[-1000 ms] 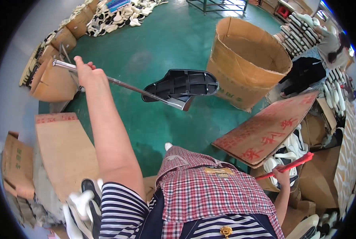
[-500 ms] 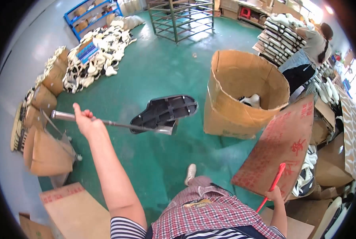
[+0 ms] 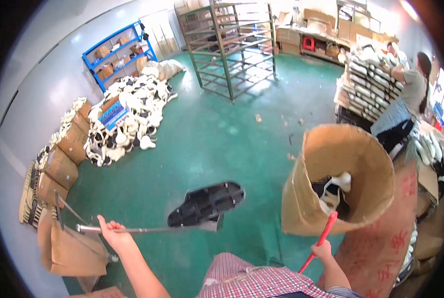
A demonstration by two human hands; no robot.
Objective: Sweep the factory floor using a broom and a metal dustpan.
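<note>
My left hand (image 3: 113, 233) grips a long metal rod (image 3: 147, 229) held level over the green floor. A black shoe sole (image 3: 207, 203) hangs on the rod's far tip, raised above the floor. My right hand (image 3: 322, 250) is closed around a thin red stick (image 3: 321, 241) that points up toward a tall open cardboard box (image 3: 301, 198). Black and white shoe parts (image 3: 334, 191) lie inside that box. The sole is left of the box and apart from it.
A pile of white and black soles (image 3: 127, 124) lies at the left with cardboard boxes (image 3: 63, 164) along the wall. A metal rack (image 3: 232, 44) and blue shelf (image 3: 117, 54) stand at the back. Another person (image 3: 406, 104) works at stacked soles at right. A red-printed cardboard sheet (image 3: 391, 238) lies beside the box.
The view has tilted up to show more of the room. The rod with the black sole has swung lower and nearer the box; the red stick now points up at the box.
</note>
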